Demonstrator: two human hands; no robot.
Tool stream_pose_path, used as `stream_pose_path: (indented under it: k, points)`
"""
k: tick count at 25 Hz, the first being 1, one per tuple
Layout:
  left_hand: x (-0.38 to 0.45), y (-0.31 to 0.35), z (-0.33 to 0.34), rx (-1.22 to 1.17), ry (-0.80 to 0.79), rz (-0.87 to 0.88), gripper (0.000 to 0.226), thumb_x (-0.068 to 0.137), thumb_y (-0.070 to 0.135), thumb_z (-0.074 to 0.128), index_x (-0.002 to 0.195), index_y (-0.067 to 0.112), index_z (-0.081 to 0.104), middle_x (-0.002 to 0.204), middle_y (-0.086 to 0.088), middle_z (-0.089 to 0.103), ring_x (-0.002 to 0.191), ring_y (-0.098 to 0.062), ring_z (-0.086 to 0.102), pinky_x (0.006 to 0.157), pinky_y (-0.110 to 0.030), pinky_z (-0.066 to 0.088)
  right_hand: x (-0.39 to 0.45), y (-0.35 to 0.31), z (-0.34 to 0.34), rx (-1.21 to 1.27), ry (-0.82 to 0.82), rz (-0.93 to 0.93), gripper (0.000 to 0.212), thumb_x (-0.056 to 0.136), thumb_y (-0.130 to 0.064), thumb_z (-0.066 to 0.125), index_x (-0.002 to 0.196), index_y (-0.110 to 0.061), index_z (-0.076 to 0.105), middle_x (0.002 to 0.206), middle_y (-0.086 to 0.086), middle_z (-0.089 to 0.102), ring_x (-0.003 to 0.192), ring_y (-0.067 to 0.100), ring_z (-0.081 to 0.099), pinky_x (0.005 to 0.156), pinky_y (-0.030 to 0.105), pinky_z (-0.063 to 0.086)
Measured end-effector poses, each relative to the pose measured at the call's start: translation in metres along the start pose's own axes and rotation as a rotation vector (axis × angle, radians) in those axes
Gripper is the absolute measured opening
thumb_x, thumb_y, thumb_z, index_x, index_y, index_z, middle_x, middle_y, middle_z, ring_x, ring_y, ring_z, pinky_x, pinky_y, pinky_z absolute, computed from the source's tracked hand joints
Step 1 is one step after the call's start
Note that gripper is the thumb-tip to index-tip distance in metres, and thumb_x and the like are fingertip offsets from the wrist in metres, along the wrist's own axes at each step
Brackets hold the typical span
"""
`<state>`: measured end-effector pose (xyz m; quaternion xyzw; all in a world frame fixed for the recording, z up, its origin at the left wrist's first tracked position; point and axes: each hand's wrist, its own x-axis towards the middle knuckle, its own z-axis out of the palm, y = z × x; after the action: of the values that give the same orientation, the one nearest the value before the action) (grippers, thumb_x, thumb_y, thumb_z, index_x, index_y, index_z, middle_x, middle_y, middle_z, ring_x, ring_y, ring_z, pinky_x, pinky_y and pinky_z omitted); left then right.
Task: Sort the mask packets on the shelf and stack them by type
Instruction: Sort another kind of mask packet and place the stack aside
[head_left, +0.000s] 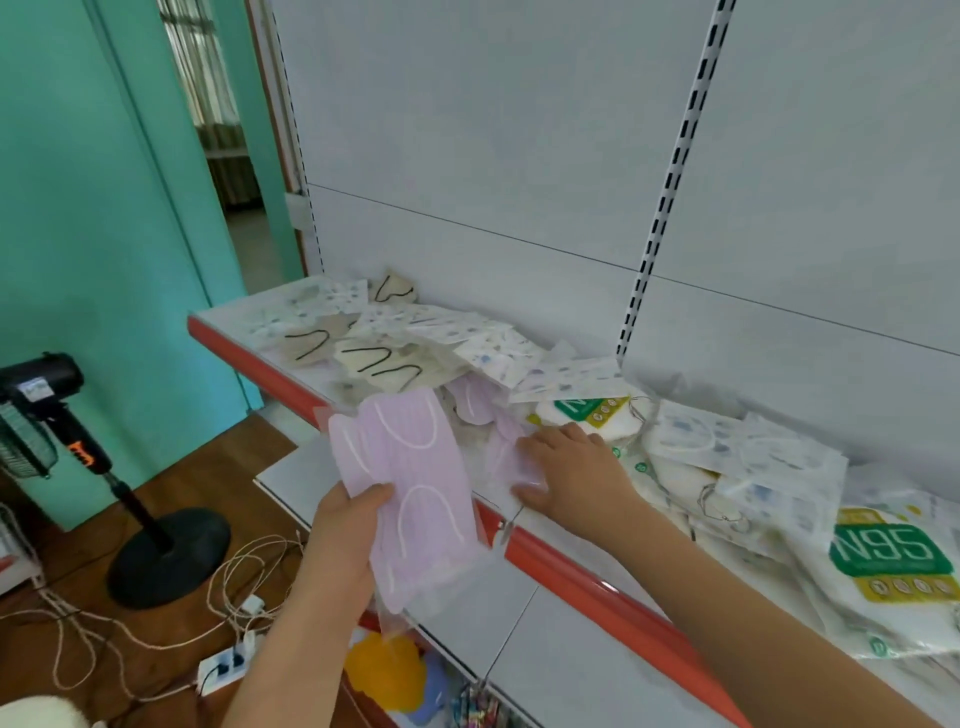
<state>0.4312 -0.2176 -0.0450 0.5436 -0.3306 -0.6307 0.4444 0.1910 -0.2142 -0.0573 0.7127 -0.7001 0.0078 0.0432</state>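
Mixed mask packets cover the white shelf with its red front edge. My left hand grips a stack of pink mask packets in front of the shelf edge. My right hand rests on another pink mask packet lying on the shelf, fingers curled at its edge. Beige packets with dark ear loops lie at the left. White printed packets sit behind them. N95 packets with green labels fill the right side.
A black standing fan stands on the wooden floor at the left, with cables and a power strip around its base. A lower shelf juts out beneath, with yellow and blue items under it. The grey back panel rises behind the packets.
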Motion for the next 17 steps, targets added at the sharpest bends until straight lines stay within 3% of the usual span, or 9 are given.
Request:
stream_pose_path:
  k: [3, 5, 8, 10, 13, 15, 17]
  points:
    - [0.006, 0.0, -0.007, 0.011, -0.016, -0.01, 0.021, 0.099, 0.009, 0.058, 0.118, 0.017, 0.058, 0.1, -0.006, 0.068, 0.09, -0.028, 0.064, 0.084, -0.041, 0.051, 0.02, -0.007, 0.008, -0.089, 0.185, 0.076, 0.03, 0.092, -0.036, 0.051, 0.11, -0.024, 0.072, 0.109, -0.004, 0.067, 0.107, 0.024, 0.055, 0.087, 0.034, 0.039]
    - [0.008, -0.001, -0.008, -0.004, -0.044, -0.034, 0.017, 0.098, 0.007, 0.058, 0.112, 0.017, 0.061, 0.1, -0.008, 0.069, 0.092, -0.03, 0.065, 0.081, -0.041, 0.053, 0.024, -0.007, 0.004, 0.049, 0.333, 0.123, 0.02, 0.09, -0.026, 0.059, 0.089, -0.019, 0.077, 0.094, -0.004, 0.072, 0.098, 0.025, 0.058, 0.082, 0.034, 0.039]
    - [0.018, -0.004, -0.005, -0.008, -0.109, -0.072, 0.023, 0.098, 0.004, 0.056, 0.119, 0.014, 0.061, 0.11, -0.016, 0.07, 0.101, -0.038, 0.066, 0.093, -0.052, 0.053, 0.015, -0.013, -0.015, 0.4, 0.686, 0.169, 0.004, 0.083, -0.02, 0.075, 0.084, -0.021, 0.079, 0.097, -0.009, 0.075, 0.1, 0.024, 0.061, 0.085, 0.038, 0.046]
    - [0.026, -0.007, -0.001, -0.046, -0.165, -0.115, 0.025, 0.098, 0.001, 0.052, 0.118, 0.01, 0.063, 0.112, -0.02, 0.071, 0.104, -0.04, 0.066, 0.094, -0.052, 0.053, 0.002, -0.029, -0.029, 0.526, 0.827, 0.129, 0.007, 0.086, -0.022, 0.072, 0.089, -0.021, 0.079, 0.103, -0.013, 0.074, 0.103, 0.018, 0.059, 0.09, 0.037, 0.046]
    - [0.029, -0.005, 0.012, -0.182, -0.268, -0.15, 0.03, 0.098, 0.006, 0.05, 0.125, 0.004, 0.064, 0.114, -0.02, 0.073, 0.107, -0.038, 0.067, 0.092, -0.046, 0.054, -0.022, -0.057, -0.032, 0.5, 0.866, 0.004, 0.019, 0.091, -0.027, 0.06, 0.095, -0.022, 0.078, 0.11, -0.013, 0.072, 0.106, 0.013, 0.059, 0.092, 0.03, 0.044]
    - [0.029, 0.001, 0.017, -0.326, -0.423, -0.175, 0.04, 0.102, 0.031, 0.045, 0.129, 0.007, 0.063, 0.121, -0.018, 0.071, 0.11, -0.034, 0.068, 0.093, -0.045, 0.055, -0.036, -0.065, -0.01, 0.435, 0.81, -0.08, 0.02, 0.094, -0.027, 0.057, 0.099, -0.023, 0.077, 0.118, -0.013, 0.07, 0.111, 0.016, 0.06, 0.093, 0.035, 0.047]
    - [0.029, 0.008, 0.02, -0.372, -0.544, -0.227, 0.059, 0.101, 0.058, 0.036, 0.127, 0.014, 0.064, 0.123, -0.018, 0.07, 0.106, -0.031, 0.071, 0.082, -0.043, 0.059, -0.048, -0.067, 0.012, 0.43, 0.691, -0.142, 0.022, 0.096, -0.029, 0.054, 0.103, -0.027, 0.075, 0.124, -0.017, 0.067, 0.118, 0.012, 0.058, 0.094, 0.036, 0.047]
